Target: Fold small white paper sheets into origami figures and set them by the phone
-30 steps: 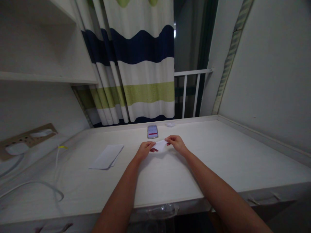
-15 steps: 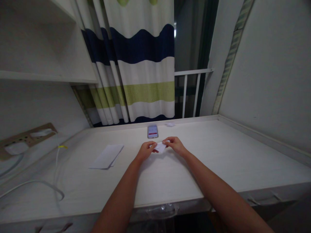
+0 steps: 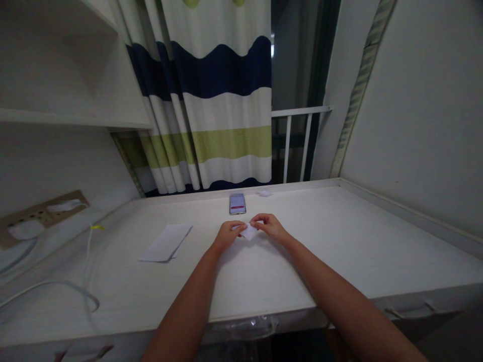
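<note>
A small folded piece of white paper (image 3: 249,233) is between my two hands, just above or on the white desk (image 3: 260,281). My left hand (image 3: 228,234) pinches its left side with thumb and fingers. On the other side, my right hand (image 3: 270,226) grips the upper right part of the same paper. The fingertips of both hands nearly meet over it, and they cover some of its folds. Just beyond my hands lies a phone (image 3: 237,203) with its screen lit. Another small white folded paper (image 3: 264,193) rests near the desk's back edge.
White paper sheets (image 3: 166,244) lie to the left of my hands. A white cable (image 3: 56,284) loops over the left side of the desk, near a socket strip (image 3: 43,216) with plugs. A striped curtain (image 3: 226,115) hangs behind the desk.
Both hands keep hold of the folded paper. The fingertips have come slightly closer together, and the paper has tilted a little. Everything else stays in place.
</note>
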